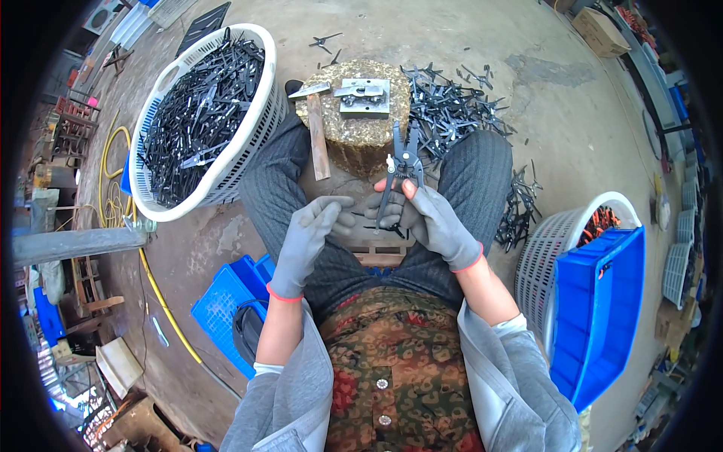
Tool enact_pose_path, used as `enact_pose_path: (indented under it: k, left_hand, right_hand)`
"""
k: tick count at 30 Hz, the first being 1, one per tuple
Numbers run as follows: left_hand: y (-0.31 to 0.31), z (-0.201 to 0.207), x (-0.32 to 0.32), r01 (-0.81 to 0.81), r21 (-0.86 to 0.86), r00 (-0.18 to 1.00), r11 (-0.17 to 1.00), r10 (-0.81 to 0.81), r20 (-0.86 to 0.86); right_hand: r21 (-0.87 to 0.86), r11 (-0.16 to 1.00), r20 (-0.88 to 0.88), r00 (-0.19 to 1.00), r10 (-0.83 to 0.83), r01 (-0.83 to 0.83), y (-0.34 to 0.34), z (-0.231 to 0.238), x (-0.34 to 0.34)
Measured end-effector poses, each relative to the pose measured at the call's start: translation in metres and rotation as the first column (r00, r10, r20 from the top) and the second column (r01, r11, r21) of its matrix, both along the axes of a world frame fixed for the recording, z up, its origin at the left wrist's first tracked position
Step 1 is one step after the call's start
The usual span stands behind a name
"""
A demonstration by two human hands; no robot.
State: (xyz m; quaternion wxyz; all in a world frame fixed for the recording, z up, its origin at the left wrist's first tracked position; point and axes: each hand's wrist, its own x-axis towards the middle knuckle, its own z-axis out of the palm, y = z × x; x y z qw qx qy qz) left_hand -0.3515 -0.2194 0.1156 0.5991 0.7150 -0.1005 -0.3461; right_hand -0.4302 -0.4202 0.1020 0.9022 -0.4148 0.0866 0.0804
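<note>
My right hand, in a grey glove with bare thumb and fingertip showing, grips black-handled pliers whose jaws point away from me. Beside it on the left, my left hand, also gloved in grey, has its fingers loosely stretched toward the pliers without touching them; I see nothing in it. Ahead stands a round wooden stump. On the stump lie a steel block fixture and the head of a hammer, its wooden handle hanging over the near edge.
A white basket full of black plier parts stands at left. More pliers are heaped on the floor right of the stump. At right are another white basket and a blue crate. A blue bin and yellow hose lie left.
</note>
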Motion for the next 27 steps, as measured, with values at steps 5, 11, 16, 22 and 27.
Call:
enact_pose_path:
  k: [5,11,16,22,27]
  left_hand:
    - [-0.014,0.001,0.003,0.026,-0.216,0.999,0.976,-0.016,0.048]
    - [-0.019,0.012,0.013,0.211,-0.235,0.977,0.949,-0.195,0.091]
    - [-0.019,0.012,0.011,0.224,-0.211,0.974,0.951,-0.215,0.067]
    - [-0.010,0.005,0.010,0.181,-0.271,0.979,0.945,-0.200,-0.041]
    - [-0.010,-0.009,0.011,0.087,-0.260,0.990,0.962,-0.112,-0.082]
  right_hand:
    - [-0.237,0.969,-0.094,0.994,0.055,-0.076,0.006,-0.004,-0.003]
    - [-0.252,0.942,-0.087,0.975,0.206,-0.221,0.006,0.005,-0.008]
    - [-0.281,0.905,-0.111,0.947,0.301,-0.320,0.010,0.010,-0.004]
    - [-0.319,0.843,-0.140,0.902,0.409,-0.433,0.010,0.006,0.003]
    - [-0.267,0.882,-0.104,0.921,0.375,-0.389,0.014,-0.002,0.007]
